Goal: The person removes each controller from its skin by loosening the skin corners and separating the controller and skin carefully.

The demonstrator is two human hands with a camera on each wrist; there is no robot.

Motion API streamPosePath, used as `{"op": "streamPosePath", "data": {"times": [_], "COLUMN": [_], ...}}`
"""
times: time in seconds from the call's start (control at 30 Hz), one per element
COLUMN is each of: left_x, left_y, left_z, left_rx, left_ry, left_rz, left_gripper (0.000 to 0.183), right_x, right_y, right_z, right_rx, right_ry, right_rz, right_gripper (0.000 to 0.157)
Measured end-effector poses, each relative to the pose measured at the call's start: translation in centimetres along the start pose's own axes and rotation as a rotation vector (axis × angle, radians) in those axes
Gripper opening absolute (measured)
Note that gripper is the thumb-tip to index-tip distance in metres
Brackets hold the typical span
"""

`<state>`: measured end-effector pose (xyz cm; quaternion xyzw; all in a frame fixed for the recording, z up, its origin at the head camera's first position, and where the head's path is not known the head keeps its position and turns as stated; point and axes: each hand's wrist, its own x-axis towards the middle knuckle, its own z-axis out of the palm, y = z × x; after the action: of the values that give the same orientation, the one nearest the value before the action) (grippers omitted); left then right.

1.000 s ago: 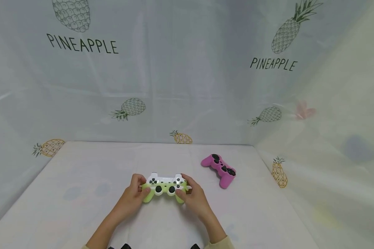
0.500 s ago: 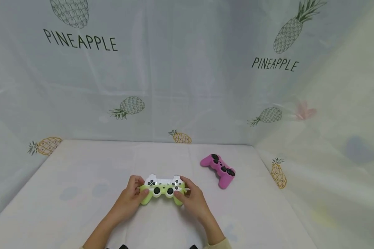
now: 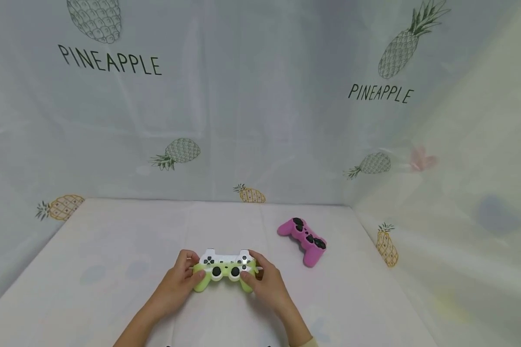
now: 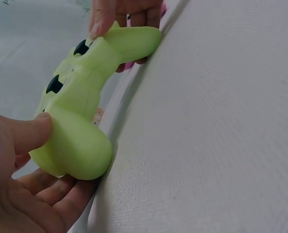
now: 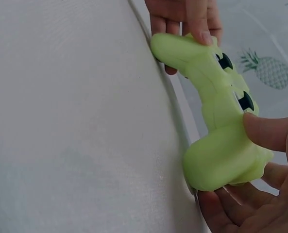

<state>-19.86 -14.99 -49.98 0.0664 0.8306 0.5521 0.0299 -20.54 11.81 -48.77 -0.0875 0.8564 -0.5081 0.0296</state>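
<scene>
A white game controller (image 3: 220,258), partly wrapped in a lime green silicone cover (image 4: 80,141), faces up near the middle of the table. The green covers both handles and the strip around the black thumbsticks; the top edge with its buttons shows white in the head view. My left hand (image 3: 179,284) grips the left end, thumb on top and fingers curled underneath. At the other end, my right hand (image 3: 268,283) holds it the same way, its thumb beside the right stick (image 5: 245,101). In both wrist views the handles sit close over the white surface.
A pink controller (image 3: 305,240) with black buttons lies slanted on the white table (image 3: 126,250), beyond my right hand. Behind and at the sides hangs a pale curtain (image 3: 260,111) printed with pineapples.
The view has shifted slightly, and the controller and both hands appear a little lower and further left. Both grips look unchanged. The pink controller stays where it lies.
</scene>
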Motion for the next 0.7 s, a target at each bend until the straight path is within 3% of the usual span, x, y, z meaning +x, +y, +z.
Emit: {"op": "streamPosePath", "data": {"times": [0.17,0.37,0.57,0.7], "left_x": [0.09,0.14,0.23,0.33], "left_y": [-0.14,-0.42,-0.73,-0.85], "left_z": [-0.19,-0.21,-0.1,-0.02], "left_rx": [-0.054,-0.038,-0.016,-0.003], "left_ry": [-0.033,-0.027,-0.025,-0.02], "left_rz": [0.031,0.054,0.058,0.048], "left_gripper": [0.043,0.049,0.052,0.052], "right_x": [-0.02,0.24,0.5,0.68], "right_y": [-0.19,0.28,0.44,0.32], "right_z": [-0.03,0.11,0.29,0.51], "right_rx": [0.017,-0.009,-0.02,-0.054], "right_ry": [0.0,0.007,0.056,0.136], "right_rz": [-0.007,-0.03,-0.108,-0.198], "right_gripper": [0.062,0.062,0.059,0.048]}}
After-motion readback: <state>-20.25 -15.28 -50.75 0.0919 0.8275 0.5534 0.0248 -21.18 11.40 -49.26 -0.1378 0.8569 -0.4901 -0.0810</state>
